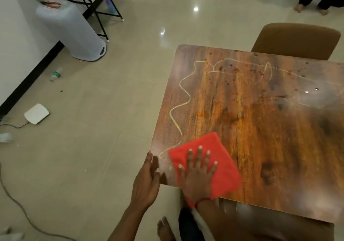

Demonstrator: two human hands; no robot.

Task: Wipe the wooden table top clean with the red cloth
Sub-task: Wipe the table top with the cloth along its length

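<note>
Head view shows your left hand [147,181] at lower centre, open and flat with fingers together, holding nothing and resting against the corner edge of the desk [260,129]. Just right of it your right hand [199,173] lies spread, palm down, pressing on the cloth [223,159], not gripping it. That cloth sits on the desk's near left corner, partly over the edge. It looks soft, light and limp, so it will likely bunch unless you keep a flat palm on its middle. Further right the glossy wood looks slick. A yellow squiggle [183,94] runs up the left side, with brown spots [236,69] toward the upper right. Beyond the desk's far edge stands a chair [296,40] on shiny floor tiles.
</note>
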